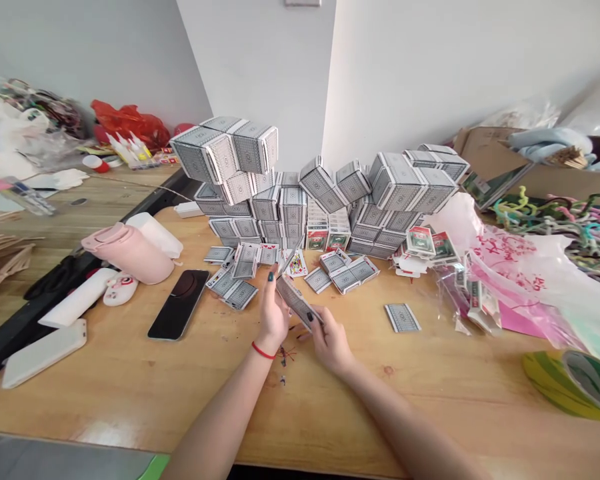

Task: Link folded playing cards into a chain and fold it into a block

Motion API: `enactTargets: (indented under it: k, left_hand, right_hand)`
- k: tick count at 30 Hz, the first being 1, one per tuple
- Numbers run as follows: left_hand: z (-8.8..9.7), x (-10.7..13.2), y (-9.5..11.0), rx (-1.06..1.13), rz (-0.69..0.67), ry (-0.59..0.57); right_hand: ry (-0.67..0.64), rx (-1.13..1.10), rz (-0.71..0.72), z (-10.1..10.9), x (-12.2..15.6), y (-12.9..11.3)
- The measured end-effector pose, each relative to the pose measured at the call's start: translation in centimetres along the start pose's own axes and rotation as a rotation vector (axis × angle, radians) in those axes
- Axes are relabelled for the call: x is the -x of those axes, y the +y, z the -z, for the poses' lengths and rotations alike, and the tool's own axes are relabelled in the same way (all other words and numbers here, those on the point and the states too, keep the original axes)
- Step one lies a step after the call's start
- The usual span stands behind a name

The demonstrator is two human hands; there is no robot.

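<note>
Between my two hands is a folded piece of grey-backed playing cards (pixel 298 300), tilted above the table. My left hand (pixel 273 312), with a red string at the wrist, grips its left end, and a card edge sticks up by the thumb. My right hand (pixel 331 339) pinches the lower right end. Just beyond lie flat joined cards (pixel 350 273), more loose cards (pixel 235 290) and a face-up court card (pixel 296 264). Behind them stand stacked blocks made of playing cards (pixel 293 203). A single card (pixel 403 317) lies to the right.
On the left are a black phone (pixel 179 305), a pink tumbler (pixel 130 252) and a white power bank (pixel 45 353). Card boxes (pixel 420 243), crumpled plastic (pixel 520 247) and a yellow-green tape roll (pixel 573 383) lie right. A cardboard box (pixel 495 150) stands at back right.
</note>
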State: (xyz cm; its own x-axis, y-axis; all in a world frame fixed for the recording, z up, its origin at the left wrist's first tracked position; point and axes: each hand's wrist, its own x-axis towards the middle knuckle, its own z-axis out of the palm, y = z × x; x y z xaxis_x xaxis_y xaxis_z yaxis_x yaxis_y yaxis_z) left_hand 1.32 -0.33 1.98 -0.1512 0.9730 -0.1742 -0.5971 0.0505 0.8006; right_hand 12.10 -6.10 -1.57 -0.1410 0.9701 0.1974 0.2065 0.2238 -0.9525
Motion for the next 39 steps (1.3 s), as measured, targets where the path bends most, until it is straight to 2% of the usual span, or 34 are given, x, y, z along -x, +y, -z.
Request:
enactTargets:
  k: [4, 7, 11, 15, 20, 24, 27, 30, 35, 37, 39]
  left_hand:
    - [0.1, -0.4, 1.3, 0.28, 0.213, -0.215]
    - [0.2, -0.4, 1.9, 0.34, 0.222, -0.277]
    - [0.1, 0.1, 2.0, 0.258, 0.175, -0.315]
    - [-0.4, 0.5, 1.7, 0.058, 0.107, -0.286]
    - [-0.5, 0.5, 1.6, -0.071, 0.113, -0.3]
    - [-0.7, 0.5, 1.5, -0.055, 0.131, -0.271]
    - [-0.8, 0.4, 1.2, 0.011, 0.15, -0.234]
    - [-0.4, 0.1, 1.1, 0.095, 0.228, -0.228]
    - [0.6, -0.5, 1.2, 0.186, 0.608, -0.386]
    - [0.6, -0.5, 1.3, 0.178, 0.603, -0.405]
    - [0.3, -0.4, 1.3, 0.157, 0.504, -0.384]
  right_hand:
    - [-0.072, -0.462, -0.252, 0.4, -0.3, -0.7]
    - [-0.125, -0.633, -0.352, 1.0, -0.9, -1.0]
    - [-0.3, -0.764, -0.448, 1.9, -1.1, -0.8]
    - [-0.44, -0.85, -0.561, 2.0, -0.8, -0.3]
    - [-0.415, -0.878, -0.695, 1.6, -0.7, 0.0]
    - [-0.513, -0.868, -0.693, 1.6, -0.6, -0.2]
    - [-0.645, -0.845, -0.671, 1.7, -0.4, -0.4]
    - [-0.752, -0.827, -0.648, 1.8, -0.2, -0.4]
    - [-0.728, -0.831, -0.629, 1.5, -0.1, -0.3]
    - [-0.636, -0.85, -0.628, 1.1, 0.0, -0.4]
    - [-0.51, -0.877, -0.627, 0.7, 0.0, -0.6]
